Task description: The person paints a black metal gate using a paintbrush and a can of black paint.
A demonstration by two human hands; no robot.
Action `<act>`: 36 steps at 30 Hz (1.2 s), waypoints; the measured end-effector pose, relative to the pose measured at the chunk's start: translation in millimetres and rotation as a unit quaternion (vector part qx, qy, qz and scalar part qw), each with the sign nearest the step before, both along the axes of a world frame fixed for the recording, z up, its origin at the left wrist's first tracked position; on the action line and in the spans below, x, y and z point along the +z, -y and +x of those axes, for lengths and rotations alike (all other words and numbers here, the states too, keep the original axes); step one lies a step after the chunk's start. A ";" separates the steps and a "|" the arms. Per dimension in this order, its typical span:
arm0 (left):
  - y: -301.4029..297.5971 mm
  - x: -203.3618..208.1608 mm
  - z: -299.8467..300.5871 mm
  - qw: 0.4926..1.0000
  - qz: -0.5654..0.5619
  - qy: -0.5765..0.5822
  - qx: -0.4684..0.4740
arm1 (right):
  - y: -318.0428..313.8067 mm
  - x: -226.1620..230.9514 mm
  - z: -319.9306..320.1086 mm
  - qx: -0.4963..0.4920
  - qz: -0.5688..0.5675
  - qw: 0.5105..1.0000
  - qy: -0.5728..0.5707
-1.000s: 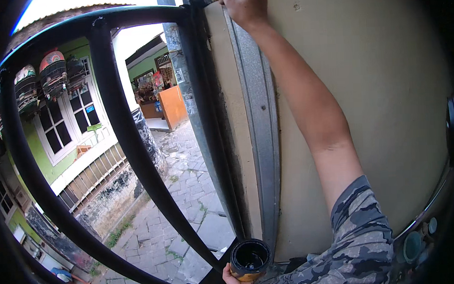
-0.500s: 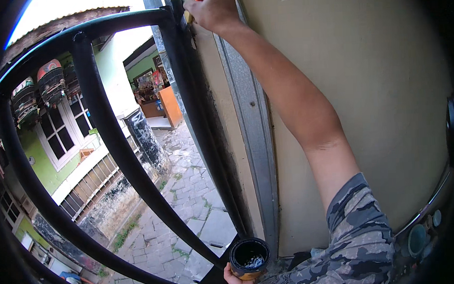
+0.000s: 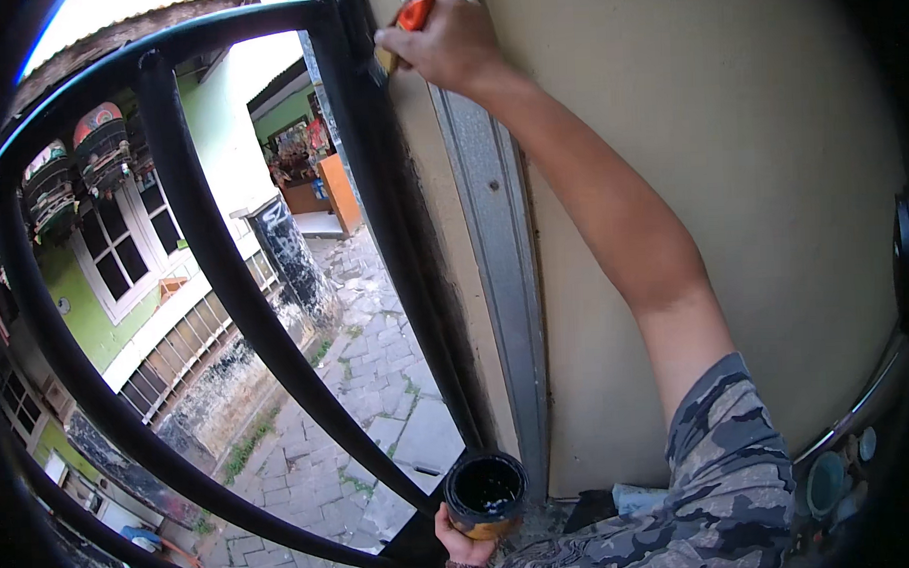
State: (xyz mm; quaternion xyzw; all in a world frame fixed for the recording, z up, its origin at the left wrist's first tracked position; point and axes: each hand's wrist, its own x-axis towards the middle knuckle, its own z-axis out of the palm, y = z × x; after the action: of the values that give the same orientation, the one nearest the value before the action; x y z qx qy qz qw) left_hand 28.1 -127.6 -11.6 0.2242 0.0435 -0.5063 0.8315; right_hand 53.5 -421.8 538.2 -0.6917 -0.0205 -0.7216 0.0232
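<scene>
High in the view, my right hand (image 3: 453,42) is closed around a paintbrush (image 3: 416,13) with an orange handle. Its bristles point down and left, against the edge of the black metal post (image 3: 367,137) beside the wall. At the lower middle, my left hand (image 3: 460,537) grips a paint can (image 3: 491,526) by its side, its fingers partly hidden behind it. The open can has a black-smeared rim and dark paint inside. Curved black bars (image 3: 212,212) of a metal railing join the post on its left.
A beige wall (image 3: 689,106) with a grey metal strip (image 3: 502,222) stands to the right. Beyond the bars lie a paved lane (image 3: 310,459) and a green house (image 3: 106,336). A person (image 3: 148,538) is partly visible at lower left. Round containers (image 3: 827,481) sit at lower right.
My right hand has moved down along the post with the brush, which now shows more fully. The paint can and my left hand appear slightly higher and farther left.
</scene>
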 end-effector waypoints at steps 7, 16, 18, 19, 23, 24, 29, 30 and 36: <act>18.3 29.5 7.5 0.995 -0.064 -0.015 -0.075 | -67.2 -160.0 -140.2 0.265 0.233 0.933 -0.063; 91.4 66.9 11.4 0.980 -0.152 0.036 -0.126 | -134.4 -279.8 -257.8 0.252 0.371 0.872 -0.195; 103.6 63.2 7.3 0.967 -0.208 0.006 -0.149 | -152.4 -278.8 -263.8 0.174 0.378 0.875 -0.246; 108.5 58.7 3.9 0.966 -0.204 -0.003 -0.157 | -160.4 -276.0 -264.6 0.104 0.364 0.878 -0.291; 113.9 59.4 -16.0 0.956 -0.243 -0.019 -0.161 | -168.2 -278.6 -263.8 -0.002 0.250 0.867 -0.431; 115.4 54.5 -17.7 0.943 -0.281 -0.033 -0.175 | -171.1 -284.8 -258.0 -0.027 0.255 0.870 -0.420; 123.0 69.3 -37.2 0.931 -0.290 0.011 -0.223 | -167.1 -298.3 -249.5 -0.075 0.179 0.874 -0.446; 122.6 72.9 -40.6 0.934 -0.266 0.046 -0.232 | -163.2 -301.5 -247.8 -0.092 0.152 0.876 -0.449; 122.8 73.0 -46.2 0.938 -0.215 0.102 -0.253 | -162.0 -326.8 -248.4 -0.100 0.151 0.858 -0.481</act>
State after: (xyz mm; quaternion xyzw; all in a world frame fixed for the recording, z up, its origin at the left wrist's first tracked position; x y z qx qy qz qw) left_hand -18.1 -250.4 61.4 0.0945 -0.2094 -0.6713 0.7047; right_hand -194.8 -259.8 211.4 -0.9391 0.1711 -0.2914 0.0621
